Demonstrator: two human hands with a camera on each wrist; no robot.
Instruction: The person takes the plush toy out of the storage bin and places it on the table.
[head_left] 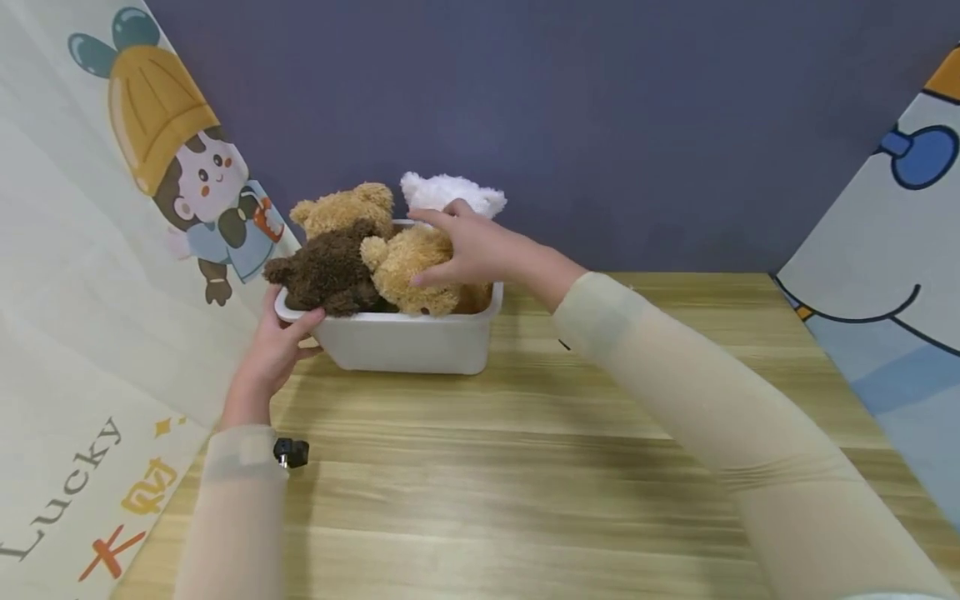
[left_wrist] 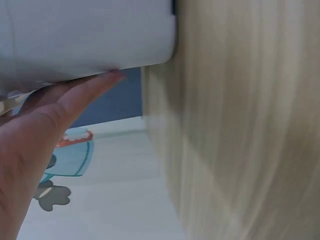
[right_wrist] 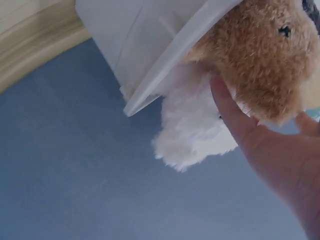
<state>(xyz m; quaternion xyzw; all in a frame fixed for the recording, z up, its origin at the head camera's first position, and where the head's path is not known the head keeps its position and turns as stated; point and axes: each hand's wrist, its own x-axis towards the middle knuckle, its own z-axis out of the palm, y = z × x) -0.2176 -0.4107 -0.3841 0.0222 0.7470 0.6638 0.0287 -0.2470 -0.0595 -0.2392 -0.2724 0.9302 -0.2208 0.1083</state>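
A white plastic bin (head_left: 405, 346) filled with plush teddy bears stands against the back wall. My left hand (head_left: 273, 346) holds its left end, thumb on the rim and fingers along the outer wall; the left wrist view shows the fingers flat against the bin's side (left_wrist: 90, 35). My right hand (head_left: 487, 246) grips the front light brown bear (head_left: 401, 271), thumb in front and fingers over the far side. Beside that bear lies a dark brown bear (head_left: 326, 271). Behind them sit another light brown bear (head_left: 337, 212) and a white bear (head_left: 438, 190), the latter partly hidden by my right hand.
The bin rests on a wood-grain table (head_left: 480, 467). A dark blue wall (head_left: 600, 133) rises at the back. Printed panels stand on the left (head_left: 75, 317) and right (head_left: 892, 267). A small black device (head_left: 291, 452) sits at my left wrist.
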